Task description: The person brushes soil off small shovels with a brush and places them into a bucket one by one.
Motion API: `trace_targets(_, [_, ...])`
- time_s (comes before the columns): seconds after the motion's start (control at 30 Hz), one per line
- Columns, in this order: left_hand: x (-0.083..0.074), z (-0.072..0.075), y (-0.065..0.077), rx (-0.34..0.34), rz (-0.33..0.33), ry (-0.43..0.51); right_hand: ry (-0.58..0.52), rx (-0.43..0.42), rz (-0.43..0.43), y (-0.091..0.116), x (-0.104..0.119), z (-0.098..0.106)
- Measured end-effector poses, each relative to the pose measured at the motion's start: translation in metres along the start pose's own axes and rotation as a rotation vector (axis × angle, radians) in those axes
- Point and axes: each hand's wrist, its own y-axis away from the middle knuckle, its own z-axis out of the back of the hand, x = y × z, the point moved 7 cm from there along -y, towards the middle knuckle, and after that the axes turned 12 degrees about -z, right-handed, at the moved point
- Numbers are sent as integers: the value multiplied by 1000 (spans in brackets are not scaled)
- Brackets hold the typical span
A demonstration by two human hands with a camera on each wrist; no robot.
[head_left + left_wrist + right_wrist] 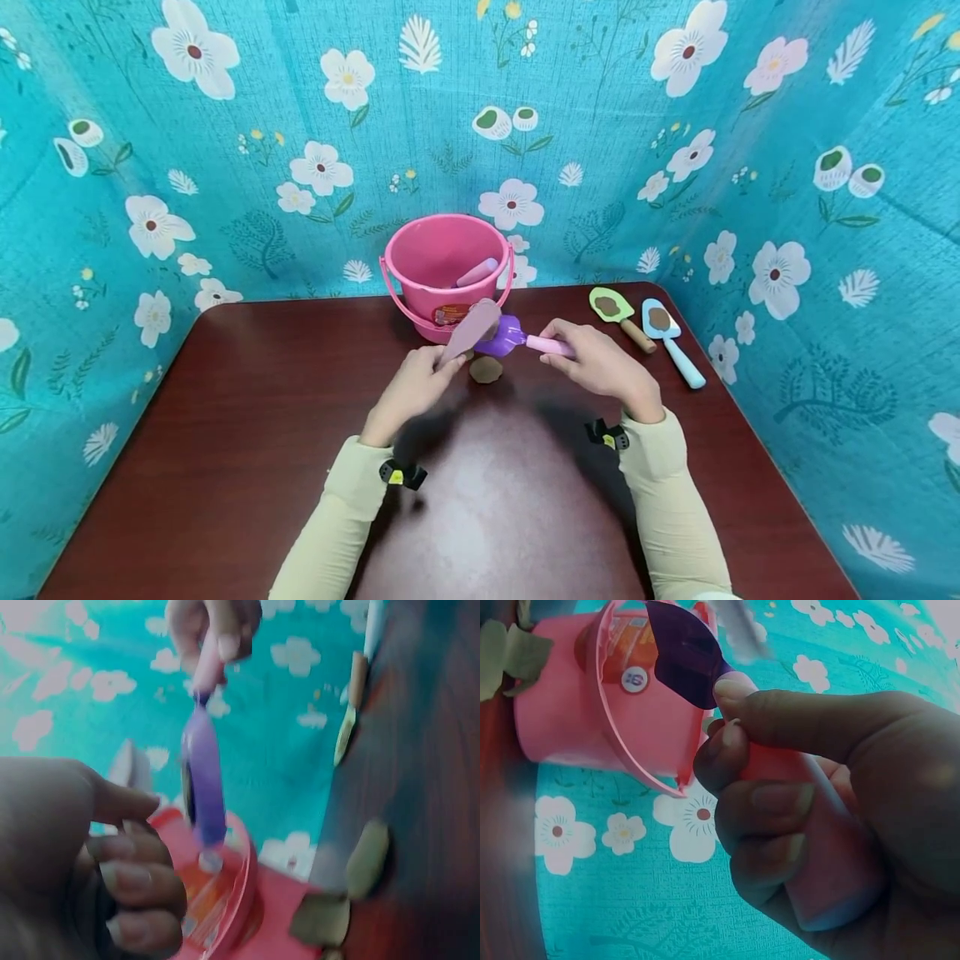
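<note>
My left hand [412,387] grips a flat, mauve, blade-like tool [469,332], tilted up and blurred in the wrist views. Its broad end overlaps the scoop of a purple toy shovel [506,335] in the head view. My right hand [600,357] holds that shovel by its pink handle [817,847], fingers wrapped round it and thumb near the neck. Brown material shows in the purple scoop, partly hidden by the mauve tool. Below the tools, a flat brown lump [486,370] lies on the table, with another brown piece [321,919] close to the bucket.
A pink bucket [420,283] stands at the table's back edge, a lilac handle [477,272] sticking up inside it. To the right lie a green shovel [611,307] and a light blue shovel [678,358], both bearing brown lumps. Flowered teal cloth [262,167] hangs behind the dark red table [247,400].
</note>
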Motion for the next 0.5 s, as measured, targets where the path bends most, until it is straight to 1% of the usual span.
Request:
trace_targets(0.03, [-4, -5, -1, 15, -25, 28, 3, 0, 6, 0, 1, -1])
trace_targets(0.13, [-14, -20, -1, 68, -61, 70, 11, -1, 27, 0, 5, -2])
trace_targets(0.2, [-15, -28, -1, 92, -54, 76, 20, -12, 39, 0, 8, -1])
trace_targets(0.23, [-14, -30, -1, 93, -39, 76, 25, -19, 39, 1, 8, 0])
trace_targets(0.3, [-9, -32, -2, 79, -14, 55, 36, -28, 36, 1, 8, 1])
trace_targets(0.37, [-1, -30, -1, 66, 20, 35, 37, -28, 21, 2, 6, 3])
trace_targets(0.43, [5, -28, -2, 57, 37, 27, 28, -25, 7, 3, 4, 5])
trace_targets(0.5, [10, -25, -4, 61, 37, 20, 20, -24, 4, 4, 4, 6])
